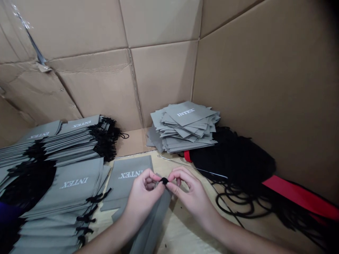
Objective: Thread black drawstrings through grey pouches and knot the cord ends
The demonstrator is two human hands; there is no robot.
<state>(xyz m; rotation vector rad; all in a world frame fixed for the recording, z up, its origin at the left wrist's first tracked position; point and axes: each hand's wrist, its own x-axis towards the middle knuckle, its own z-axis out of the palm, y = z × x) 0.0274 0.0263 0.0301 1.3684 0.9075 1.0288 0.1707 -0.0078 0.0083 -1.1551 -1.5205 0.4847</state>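
Black cord knot (164,181) is sitting between my left hand (143,197) and my right hand (192,199), above the worktop (185,229). Both hands are pinching it with the fingertips, and the other fingers are curling half open. Grey drawstring pouch (150,225) is lying under them, its long axis running from near left toward far right, and it is passing closer to my left hand. I cannot tell if the knot is joined to this pouch. Farther away, stack of flat INTEX pouches (185,121) is resting beside bundle of black cord (233,158), while corded pouches (63,183) are lying in piles on the left.
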